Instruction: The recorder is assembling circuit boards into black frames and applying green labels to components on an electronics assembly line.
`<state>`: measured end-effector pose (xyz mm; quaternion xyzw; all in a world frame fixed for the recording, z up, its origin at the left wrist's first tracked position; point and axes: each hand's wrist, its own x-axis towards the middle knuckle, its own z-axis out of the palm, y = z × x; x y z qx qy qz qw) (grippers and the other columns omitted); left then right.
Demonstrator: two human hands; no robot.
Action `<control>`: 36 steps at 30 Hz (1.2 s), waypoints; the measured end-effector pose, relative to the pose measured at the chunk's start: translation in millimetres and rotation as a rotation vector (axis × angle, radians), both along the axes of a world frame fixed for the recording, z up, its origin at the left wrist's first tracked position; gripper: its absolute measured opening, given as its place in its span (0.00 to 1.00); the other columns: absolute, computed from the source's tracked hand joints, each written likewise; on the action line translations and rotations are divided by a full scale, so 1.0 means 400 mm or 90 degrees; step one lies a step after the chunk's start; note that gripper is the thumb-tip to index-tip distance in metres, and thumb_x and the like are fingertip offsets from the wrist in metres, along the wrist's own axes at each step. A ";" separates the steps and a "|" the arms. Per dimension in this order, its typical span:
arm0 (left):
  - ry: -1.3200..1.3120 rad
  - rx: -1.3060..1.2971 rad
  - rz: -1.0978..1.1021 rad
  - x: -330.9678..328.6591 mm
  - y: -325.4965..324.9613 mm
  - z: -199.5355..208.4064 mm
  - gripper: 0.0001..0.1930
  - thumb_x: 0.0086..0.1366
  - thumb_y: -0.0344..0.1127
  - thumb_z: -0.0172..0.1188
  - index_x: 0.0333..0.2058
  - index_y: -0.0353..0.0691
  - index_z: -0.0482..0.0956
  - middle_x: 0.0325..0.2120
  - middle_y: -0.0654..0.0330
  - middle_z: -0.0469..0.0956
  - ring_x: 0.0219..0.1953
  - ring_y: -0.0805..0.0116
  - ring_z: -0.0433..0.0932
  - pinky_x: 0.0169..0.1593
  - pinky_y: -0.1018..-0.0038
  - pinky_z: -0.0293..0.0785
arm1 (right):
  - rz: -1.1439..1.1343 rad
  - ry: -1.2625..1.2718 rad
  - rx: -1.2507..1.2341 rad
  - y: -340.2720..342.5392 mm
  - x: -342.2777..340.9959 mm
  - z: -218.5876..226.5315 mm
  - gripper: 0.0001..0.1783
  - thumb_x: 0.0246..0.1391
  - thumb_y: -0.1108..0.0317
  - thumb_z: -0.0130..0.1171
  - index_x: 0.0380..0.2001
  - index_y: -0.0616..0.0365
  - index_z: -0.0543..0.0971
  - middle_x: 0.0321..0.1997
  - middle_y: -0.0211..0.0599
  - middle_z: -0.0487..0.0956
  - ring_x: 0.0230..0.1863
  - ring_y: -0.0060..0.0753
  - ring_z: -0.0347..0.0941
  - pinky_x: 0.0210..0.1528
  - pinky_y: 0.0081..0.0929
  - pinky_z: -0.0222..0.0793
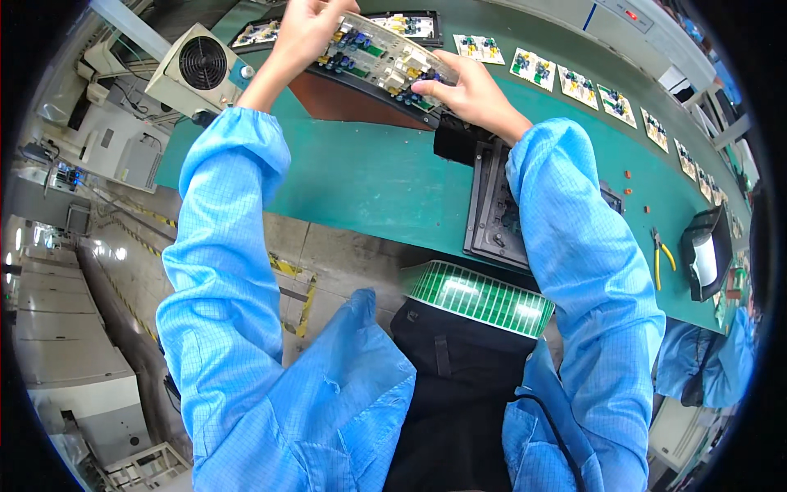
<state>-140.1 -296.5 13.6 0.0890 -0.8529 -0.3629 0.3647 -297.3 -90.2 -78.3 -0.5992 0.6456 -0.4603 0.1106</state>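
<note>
A long circuit board panel (385,61) crowded with blue, yellow and white components hangs tilted between my hands at the far side of the bench. My left hand (310,31) grips its left end, the fingertips partly cut off by the picture's top edge. At the right end, my right hand (466,88) has its thumb on the component side and fingers around the edge. Below the panel lies a dark tray-like frame (365,92) over a reddish-brown block (348,107). It is hard to tell whether panel and frame touch.
A black fixture (497,197) lies partly behind my right sleeve. Several small circuit boards (578,86) line the green bench (361,172). Yellow-handled cutters (658,258) and a black bin (707,254) sit at right. A fan unit (199,66) stands left; a green gridded sheet (484,297) is near my lap.
</note>
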 end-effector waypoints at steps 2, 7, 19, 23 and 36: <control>-0.054 0.019 0.048 -0.018 0.020 -0.001 0.20 0.73 0.48 0.55 0.29 0.37 0.75 0.18 0.65 0.73 0.17 0.77 0.69 0.22 0.78 0.65 | 0.076 -0.003 -0.039 -0.016 -0.057 -0.002 0.25 0.56 0.55 0.69 0.48 0.65 0.79 0.39 0.41 0.82 0.42 0.28 0.76 0.48 0.27 0.71; -0.133 0.019 0.090 -0.031 -0.005 0.030 0.21 0.73 0.46 0.51 0.28 0.33 0.74 0.18 0.60 0.75 0.15 0.72 0.70 0.19 0.71 0.66 | -0.026 0.144 -0.039 -0.014 -0.038 -0.007 0.33 0.57 0.45 0.64 0.54 0.61 0.75 0.44 0.50 0.83 0.46 0.48 0.79 0.51 0.39 0.72; -0.252 -0.211 0.298 -0.118 -0.100 -0.016 0.36 0.68 0.61 0.44 0.43 0.26 0.82 0.41 0.36 0.82 0.46 0.39 0.81 0.53 0.55 0.74 | -0.330 0.329 0.231 -0.067 0.012 0.017 0.38 0.63 0.36 0.48 0.57 0.62 0.68 0.56 0.54 0.74 0.57 0.58 0.73 0.58 0.60 0.66; -0.257 0.000 0.314 -0.133 -0.130 -0.027 0.31 0.64 0.55 0.52 0.39 0.23 0.82 0.43 0.31 0.80 0.46 0.39 0.81 0.53 0.56 0.75 | -0.381 0.239 -0.025 -0.069 0.027 0.004 0.32 0.62 0.44 0.53 0.54 0.64 0.70 0.54 0.57 0.74 0.57 0.59 0.71 0.60 0.45 0.66; 0.229 0.245 0.108 -0.103 0.216 -0.130 0.20 0.68 0.40 0.60 0.49 0.29 0.69 0.41 0.48 0.73 0.39 0.55 0.75 0.45 0.63 0.74 | -0.183 -0.553 -0.293 -0.068 0.039 0.053 0.20 0.64 0.65 0.61 0.51 0.68 0.69 0.48 0.42 0.79 0.46 0.28 0.78 0.49 0.26 0.75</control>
